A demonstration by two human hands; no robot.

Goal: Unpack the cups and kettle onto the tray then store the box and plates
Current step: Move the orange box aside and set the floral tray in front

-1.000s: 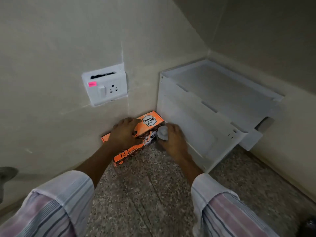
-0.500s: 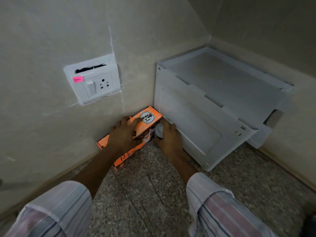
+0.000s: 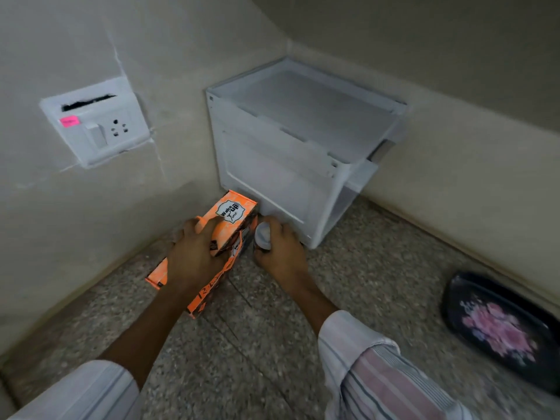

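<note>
- Head view showed striped sleeves point(image 3: 378, 377) at the bottom of the frame.
- At lower right, a dark floral tray point(image 3: 500, 328) lay on the speckled floor point(image 3: 257, 359).
- At centre, the left hand point(image 3: 194, 259) lay over the orange box point(image 3: 224, 237), fingers curled round its top.
- Just right, the right hand point(image 3: 281, 253) gripped a small white object point(image 3: 263, 233), unclear what.
- Behind stood a white storage unit point(image 3: 297, 153); a wall socket point(image 3: 97, 125) sat upper left.

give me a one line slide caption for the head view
Left hand gripping orange box, right hand gripping small white object.
</note>
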